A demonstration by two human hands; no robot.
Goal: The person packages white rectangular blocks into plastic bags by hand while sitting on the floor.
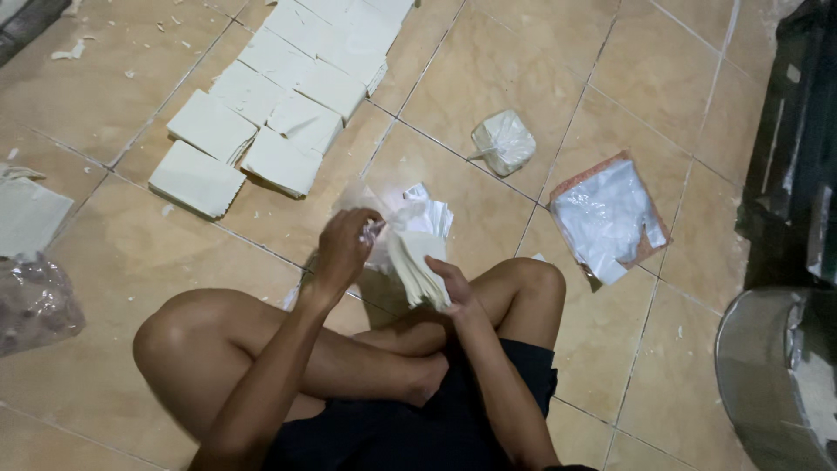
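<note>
I sit cross-legged on a tan tiled floor. My right hand [453, 283] holds a stack of thin cream sheets [417, 266] from below. My left hand [344, 249] pinches the edge of a clear plastic bag [410, 214] that covers the top of the stack. Both hands are above my knees, close together.
Several stacks of cream sheets [279, 96] lie in rows at the upper left. A tied bag holding a packed stack [503, 142] sits on the floor ahead. A pile of clear plastic bags [608, 216] lies to the right. A metal pot [776, 375] stands at the right edge.
</note>
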